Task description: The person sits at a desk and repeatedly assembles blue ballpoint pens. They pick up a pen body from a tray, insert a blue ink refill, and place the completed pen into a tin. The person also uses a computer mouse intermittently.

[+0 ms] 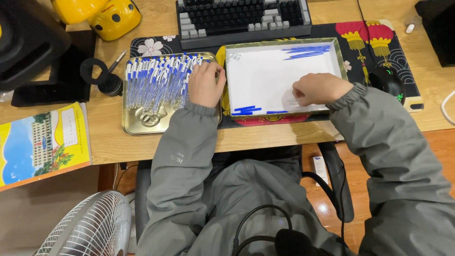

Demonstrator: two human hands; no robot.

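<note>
My left hand (205,84) rests on the right end of a row of several clear pens with blue caps (156,80), which lie in a metal tray (137,121); its fingers curl over the pens. My right hand (318,88) is closed, fingers down, inside a white-lined tray (265,76), near its front edge. A bundle of blue pen refills (307,51) lies at that tray's far right corner. A few more blue refills (247,110) sit at its front left. What the right hand's fingers pinch is hidden.
A dark keyboard (241,19) sits behind the trays on a patterned desk mat (374,38). A black mouse (386,80) is at the right. A yellow object (111,16), a black stand (57,71), a colourful booklet (42,142) and a white fan (90,227) are at the left.
</note>
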